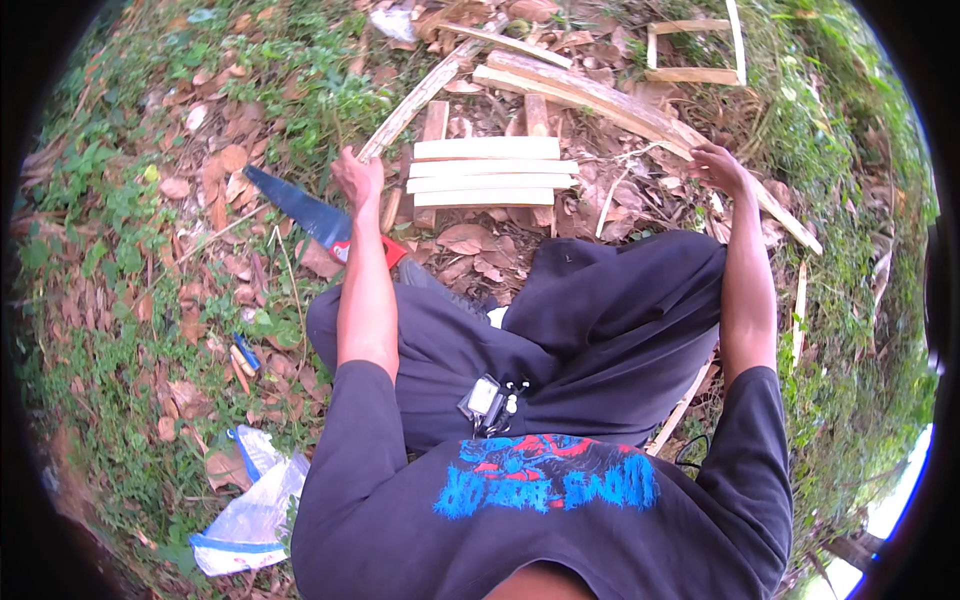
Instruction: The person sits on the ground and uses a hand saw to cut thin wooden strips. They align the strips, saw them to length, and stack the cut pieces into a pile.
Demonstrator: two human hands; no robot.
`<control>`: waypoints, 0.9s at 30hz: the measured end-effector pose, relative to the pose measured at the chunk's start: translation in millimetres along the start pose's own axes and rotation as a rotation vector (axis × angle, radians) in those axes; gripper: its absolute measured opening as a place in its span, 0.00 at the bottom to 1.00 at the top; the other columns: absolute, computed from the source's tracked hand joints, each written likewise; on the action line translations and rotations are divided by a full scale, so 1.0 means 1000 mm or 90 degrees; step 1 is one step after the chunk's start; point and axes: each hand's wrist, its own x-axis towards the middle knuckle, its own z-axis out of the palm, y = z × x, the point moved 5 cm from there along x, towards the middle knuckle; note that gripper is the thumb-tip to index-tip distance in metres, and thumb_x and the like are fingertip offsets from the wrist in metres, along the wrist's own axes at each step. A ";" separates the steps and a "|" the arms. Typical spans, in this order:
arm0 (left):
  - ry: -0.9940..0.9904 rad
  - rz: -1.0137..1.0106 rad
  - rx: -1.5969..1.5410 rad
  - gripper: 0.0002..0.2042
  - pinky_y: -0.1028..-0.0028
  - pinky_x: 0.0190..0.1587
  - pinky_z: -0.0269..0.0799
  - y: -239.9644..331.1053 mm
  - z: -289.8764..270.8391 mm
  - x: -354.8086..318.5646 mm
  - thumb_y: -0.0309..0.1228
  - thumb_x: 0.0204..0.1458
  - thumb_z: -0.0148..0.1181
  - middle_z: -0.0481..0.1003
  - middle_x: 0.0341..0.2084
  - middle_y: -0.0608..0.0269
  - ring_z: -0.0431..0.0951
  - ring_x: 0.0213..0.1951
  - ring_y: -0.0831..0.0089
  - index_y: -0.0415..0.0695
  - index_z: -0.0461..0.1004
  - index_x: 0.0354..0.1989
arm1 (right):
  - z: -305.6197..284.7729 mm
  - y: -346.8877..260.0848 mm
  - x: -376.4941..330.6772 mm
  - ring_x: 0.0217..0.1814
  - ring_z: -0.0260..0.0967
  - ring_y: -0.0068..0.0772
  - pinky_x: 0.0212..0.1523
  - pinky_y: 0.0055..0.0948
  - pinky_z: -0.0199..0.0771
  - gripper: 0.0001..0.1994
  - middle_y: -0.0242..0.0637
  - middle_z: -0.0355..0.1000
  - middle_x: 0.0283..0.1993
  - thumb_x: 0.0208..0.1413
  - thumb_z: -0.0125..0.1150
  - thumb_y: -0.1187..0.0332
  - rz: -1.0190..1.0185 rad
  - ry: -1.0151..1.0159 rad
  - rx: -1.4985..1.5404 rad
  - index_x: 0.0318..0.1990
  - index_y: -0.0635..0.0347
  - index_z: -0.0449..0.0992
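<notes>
I sit on leaf-strewn ground with my legs in dark trousers [600, 300] stretched forward. My left hand [357, 176] is closed around the near end of a thin wooden strip [415, 100] that runs up and to the right. A handsaw [300, 212] with a blue blade and red handle lies just left of that wrist. My right hand [718, 165] rests with loosely bent fingers on a long pale plank [610, 105] that slants down to the right. Between the hands lies a stack of short pale slats [490, 172] on two cross pieces.
A small rectangular wooden frame [695, 50] lies at the far right. More offcuts and sticks are scattered beyond the slats. A clear plastic bag [250, 510] and a small blue-and-orange tool [243, 355] lie on my left. Grass and weeds surround the spot.
</notes>
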 end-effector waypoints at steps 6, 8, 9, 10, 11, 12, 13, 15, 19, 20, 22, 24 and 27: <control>-0.002 -0.065 -0.029 0.27 0.60 0.55 0.61 0.010 -0.011 -0.008 0.39 0.43 0.65 0.69 0.43 0.42 0.68 0.49 0.51 0.39 0.69 0.52 | -0.001 0.002 -0.001 0.35 0.75 0.22 0.33 0.27 0.71 0.15 0.28 0.76 0.38 0.60 0.56 0.58 0.038 0.046 -0.129 0.50 0.53 0.71; 0.004 -0.055 -0.039 0.26 0.60 0.55 0.61 0.007 -0.013 -0.008 0.38 0.43 0.65 0.71 0.41 0.44 0.67 0.49 0.52 0.37 0.70 0.50 | 0.002 -0.003 -0.002 0.35 0.75 0.21 0.33 0.27 0.72 0.14 0.28 0.77 0.38 0.60 0.55 0.58 0.040 0.044 -0.147 0.49 0.53 0.72; 0.001 -0.053 -0.043 0.25 0.60 0.55 0.61 0.008 -0.012 -0.008 0.38 0.43 0.64 0.72 0.40 0.44 0.67 0.49 0.52 0.37 0.70 0.49 | 0.003 -0.006 -0.005 0.35 0.75 0.20 0.32 0.26 0.72 0.14 0.28 0.77 0.38 0.60 0.55 0.58 0.050 0.059 -0.172 0.48 0.53 0.72; -0.004 -0.049 -0.049 0.25 0.61 0.54 0.61 0.010 -0.010 -0.008 0.38 0.44 0.64 0.73 0.40 0.44 0.67 0.49 0.52 0.36 0.70 0.49 | 0.001 -0.004 -0.005 0.35 0.75 0.21 0.31 0.27 0.72 0.13 0.29 0.77 0.38 0.60 0.54 0.58 0.051 0.058 -0.180 0.48 0.52 0.73; -0.004 -0.050 -0.046 0.24 0.60 0.54 0.62 0.009 -0.009 -0.008 0.38 0.44 0.64 0.73 0.40 0.45 0.66 0.50 0.53 0.37 0.70 0.49 | 0.002 -0.008 -0.008 0.35 0.75 0.21 0.31 0.27 0.72 0.14 0.29 0.77 0.38 0.60 0.54 0.58 0.037 0.067 -0.209 0.48 0.52 0.74; -0.008 -0.047 -0.038 0.24 0.60 0.53 0.63 0.007 -0.009 -0.007 0.39 0.44 0.64 0.73 0.40 0.45 0.67 0.49 0.53 0.38 0.70 0.49 | 0.004 -0.012 -0.009 0.35 0.75 0.21 0.30 0.27 0.73 0.14 0.30 0.77 0.38 0.59 0.55 0.58 0.024 0.075 -0.237 0.49 0.52 0.74; -0.016 -0.040 -0.035 0.24 0.60 0.53 0.63 0.008 -0.006 -0.006 0.39 0.44 0.64 0.73 0.41 0.45 0.67 0.49 0.53 0.39 0.70 0.49 | 0.000 -0.008 -0.006 0.35 0.75 0.23 0.32 0.29 0.74 0.15 0.31 0.77 0.37 0.60 0.55 0.58 0.027 0.097 -0.265 0.49 0.54 0.75; -0.023 -0.036 -0.035 0.24 0.59 0.52 0.65 0.003 -0.001 -0.003 0.40 0.45 0.64 0.71 0.42 0.46 0.69 0.48 0.53 0.41 0.71 0.49 | -0.007 -0.008 0.006 0.34 0.74 0.29 0.34 0.31 0.76 0.16 0.33 0.77 0.33 0.59 0.56 0.57 0.033 0.106 -0.336 0.48 0.56 0.76; -0.051 -0.042 -0.036 0.20 0.62 0.50 0.67 -0.004 0.005 -0.002 0.39 0.46 0.64 0.70 0.42 0.47 0.71 0.46 0.55 0.42 0.74 0.46 | -0.014 -0.003 0.012 0.41 0.76 0.34 0.42 0.38 0.77 0.19 0.41 0.78 0.38 0.55 0.57 0.55 -0.019 0.152 -0.290 0.46 0.59 0.77; -0.061 -0.034 -0.038 0.19 0.62 0.49 0.68 -0.003 0.008 -0.004 0.39 0.46 0.64 0.70 0.41 0.47 0.72 0.46 0.55 0.42 0.74 0.45 | -0.017 0.000 0.010 0.43 0.76 0.36 0.45 0.39 0.76 0.19 0.43 0.78 0.39 0.54 0.57 0.55 -0.017 0.181 -0.261 0.46 0.59 0.78; -0.079 -0.013 -0.045 0.18 0.62 0.48 0.68 -0.003 0.012 -0.001 0.39 0.47 0.63 0.71 0.40 0.47 0.72 0.45 0.55 0.42 0.75 0.44 | -0.039 0.011 0.006 0.47 0.75 0.41 0.49 0.39 0.74 0.19 0.47 0.77 0.42 0.51 0.57 0.57 -0.033 0.321 -0.213 0.45 0.60 0.78; -0.096 -0.043 -0.090 0.18 0.61 0.46 0.70 -0.018 0.018 0.005 0.39 0.49 0.62 0.72 0.38 0.49 0.74 0.41 0.56 0.42 0.75 0.44 | -0.073 0.026 0.013 0.50 0.74 0.46 0.52 0.39 0.72 0.20 0.51 0.77 0.43 0.48 0.56 0.58 -0.072 0.540 -0.183 0.44 0.62 0.79; -0.097 -0.011 -0.087 0.17 0.62 0.45 0.70 -0.013 0.023 0.008 0.39 0.49 0.62 0.74 0.37 0.48 0.75 0.40 0.56 0.40 0.76 0.44 | -0.087 0.053 -0.005 0.48 0.74 0.52 0.53 0.39 0.71 0.16 0.55 0.77 0.39 0.45 0.54 0.64 -0.031 0.598 -0.124 0.36 0.65 0.80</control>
